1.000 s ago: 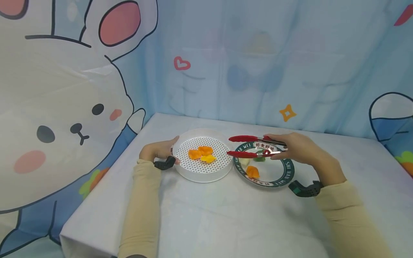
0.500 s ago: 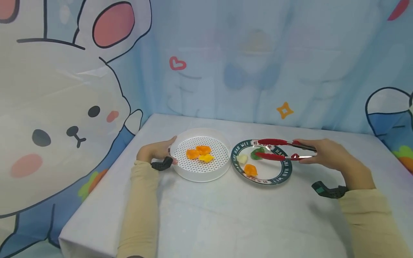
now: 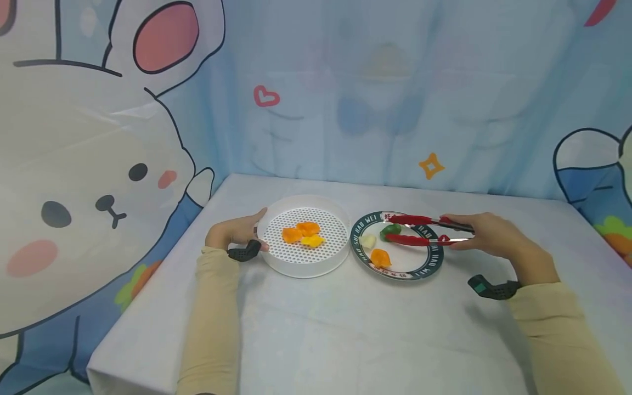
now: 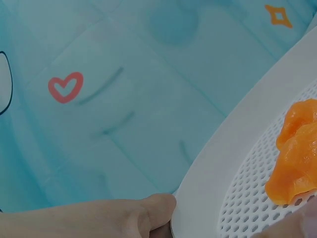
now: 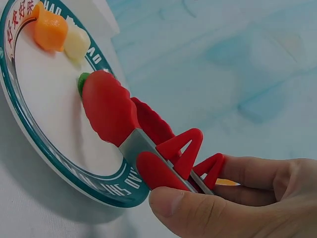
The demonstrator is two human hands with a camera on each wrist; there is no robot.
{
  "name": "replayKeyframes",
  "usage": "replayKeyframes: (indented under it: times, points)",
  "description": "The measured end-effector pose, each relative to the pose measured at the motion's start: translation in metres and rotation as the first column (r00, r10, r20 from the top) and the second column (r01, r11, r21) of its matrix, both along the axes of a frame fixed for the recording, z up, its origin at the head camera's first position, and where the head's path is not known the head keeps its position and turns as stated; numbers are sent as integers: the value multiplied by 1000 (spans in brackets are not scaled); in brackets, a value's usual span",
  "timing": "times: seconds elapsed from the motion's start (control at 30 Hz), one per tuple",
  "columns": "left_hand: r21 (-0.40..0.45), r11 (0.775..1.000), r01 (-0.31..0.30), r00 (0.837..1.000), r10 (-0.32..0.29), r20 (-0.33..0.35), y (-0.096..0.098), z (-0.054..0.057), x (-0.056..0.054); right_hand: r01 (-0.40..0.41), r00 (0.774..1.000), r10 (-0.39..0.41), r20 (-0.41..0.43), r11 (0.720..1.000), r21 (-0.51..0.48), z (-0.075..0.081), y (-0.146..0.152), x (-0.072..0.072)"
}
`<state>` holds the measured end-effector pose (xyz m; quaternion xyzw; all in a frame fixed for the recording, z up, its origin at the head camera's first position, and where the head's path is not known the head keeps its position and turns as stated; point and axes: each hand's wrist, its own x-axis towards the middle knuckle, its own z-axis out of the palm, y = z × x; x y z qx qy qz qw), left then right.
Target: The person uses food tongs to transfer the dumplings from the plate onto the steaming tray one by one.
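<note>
My left hand (image 3: 237, 230) grips the left side of a round white steamer tray (image 3: 274, 260) with a perforated floor. Two orange pieces (image 3: 292, 235) and a yellow piece (image 3: 313, 241) lie in it. With thumb and fingers, my right hand (image 3: 498, 238) holds a pair of red-tipped tongs (image 5: 111, 111) out over a plate (image 3: 429, 269) with a dark green lettered rim. The spread tong tips sit around a green piece (image 3: 390, 231), mostly hidden behind the near tip in the right wrist view. A pale piece (image 3: 367, 241) and an orange piece (image 3: 381, 258) lie at the plate's left.
Tray and plate stand side by side on a white-covered table (image 3: 345, 329), their edges close together. A blue cartoon-printed curtain (image 3: 316, 109) hangs behind, and a large printed rabbit (image 3: 84, 164) covers the left side. The table's left front corner shows at lower left.
My right hand first drew the tongs rightward from beside the tray, then brought them slightly left so the tips came around the green piece. My left hand stays on the tray; the head view shifts slightly.
</note>
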<state>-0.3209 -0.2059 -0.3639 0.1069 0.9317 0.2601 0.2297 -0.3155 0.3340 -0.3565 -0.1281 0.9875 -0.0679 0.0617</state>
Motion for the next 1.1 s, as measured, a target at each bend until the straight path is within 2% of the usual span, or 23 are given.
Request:
replayKeyframes:
  times: [0.17,0.33,0.7,0.93,1.1]
  points:
    - [20,1000,-10,1000,10,5,-1,-1,-1,20,999,-18,44,999,-35,-1,1,0]
    - [28,999,-19,1000,19,13,-1,-3,-2,23,999,-21,48,999,-42,-2,1,0]
    - [36,999,-6,1000,5,13,-1,-1,-1,-4,1000,4,6,998,-65,3,2,2]
    - [35,999,17,1000,-17,5,-1,1,-1,-1,1000,2,7,997,-81,2,5,1]
    - [33,999,1,1000,-2,11,-1,-1,-2,-10,1000,8,-18,995,-97,4,5,2]
